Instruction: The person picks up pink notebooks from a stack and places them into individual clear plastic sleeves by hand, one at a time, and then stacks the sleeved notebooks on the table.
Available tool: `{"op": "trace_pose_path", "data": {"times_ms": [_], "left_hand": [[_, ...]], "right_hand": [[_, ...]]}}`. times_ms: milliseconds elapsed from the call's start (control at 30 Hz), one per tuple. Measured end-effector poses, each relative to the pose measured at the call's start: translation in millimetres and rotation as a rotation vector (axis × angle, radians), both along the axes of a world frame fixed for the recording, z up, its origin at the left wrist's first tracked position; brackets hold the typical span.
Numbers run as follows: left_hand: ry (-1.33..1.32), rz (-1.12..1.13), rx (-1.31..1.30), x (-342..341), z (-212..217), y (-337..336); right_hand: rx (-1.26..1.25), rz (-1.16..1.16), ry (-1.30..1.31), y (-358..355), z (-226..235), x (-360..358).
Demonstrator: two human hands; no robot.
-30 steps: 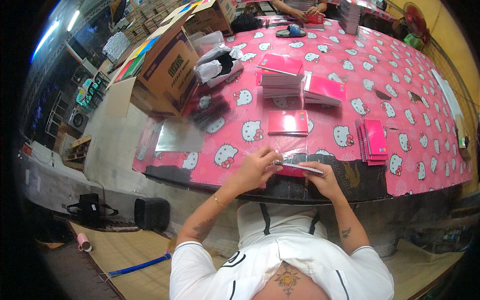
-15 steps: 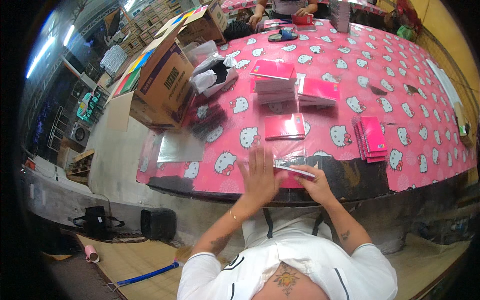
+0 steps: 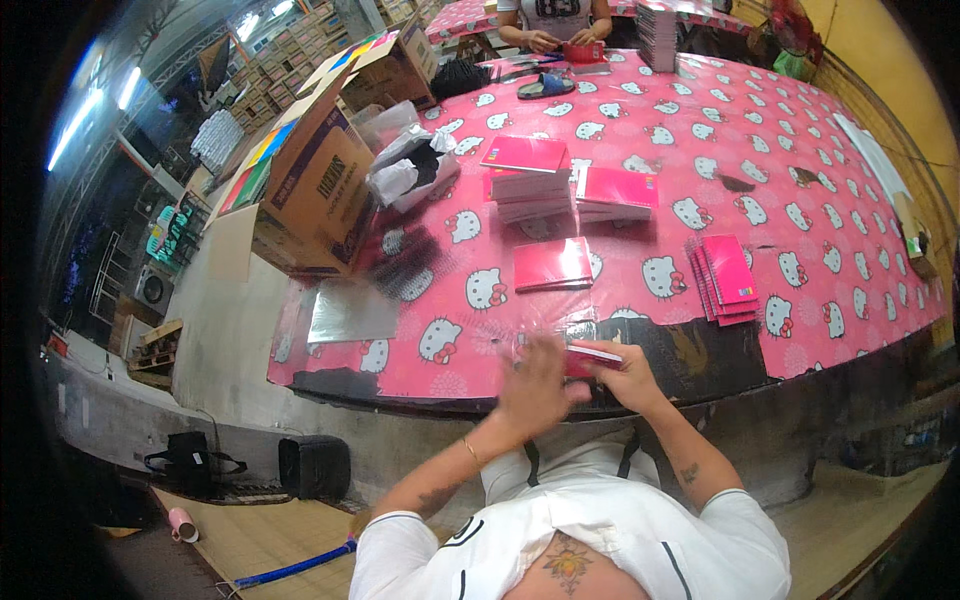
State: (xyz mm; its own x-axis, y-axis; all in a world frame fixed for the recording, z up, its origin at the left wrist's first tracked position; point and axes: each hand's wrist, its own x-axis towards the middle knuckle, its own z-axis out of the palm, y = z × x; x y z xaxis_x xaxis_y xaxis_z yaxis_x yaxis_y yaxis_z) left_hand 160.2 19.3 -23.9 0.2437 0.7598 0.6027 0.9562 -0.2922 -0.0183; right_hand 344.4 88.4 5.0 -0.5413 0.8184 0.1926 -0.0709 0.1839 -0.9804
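Notebook [image 3: 593,353] at the table's [image 3: 725,360] near edge, visible side running left-right. Our right hand [image 3: 624,377] clamps its right end; our left hand [image 3: 540,388], flat, blurred, is just left, contact unclear.

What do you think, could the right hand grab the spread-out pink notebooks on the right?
Probably yes: the spread-out notebooks lie on that side, with nothing standing in between. But the right hand holds a pink notebook, so it may need freeing first.
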Motion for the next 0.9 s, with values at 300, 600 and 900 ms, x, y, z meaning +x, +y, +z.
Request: {"op": "trace_pose_path", "data": {"times_ms": [300, 600, 900], "left_hand": [[-0.088, -0.05, -0.219, -7, 62, 18], [0.077, -0.088, -0.317, -2, -4, -11], [0.036, -0.127, -0.283, 16, -8, -16]], "right_hand": [[-0.001, 0.043, -0.033, 15, -16, 1], [-0.033, 0.01, -0.165, 15, -9, 1], [0.016, 0.049, -0.148, 19, -15, -1]]}}
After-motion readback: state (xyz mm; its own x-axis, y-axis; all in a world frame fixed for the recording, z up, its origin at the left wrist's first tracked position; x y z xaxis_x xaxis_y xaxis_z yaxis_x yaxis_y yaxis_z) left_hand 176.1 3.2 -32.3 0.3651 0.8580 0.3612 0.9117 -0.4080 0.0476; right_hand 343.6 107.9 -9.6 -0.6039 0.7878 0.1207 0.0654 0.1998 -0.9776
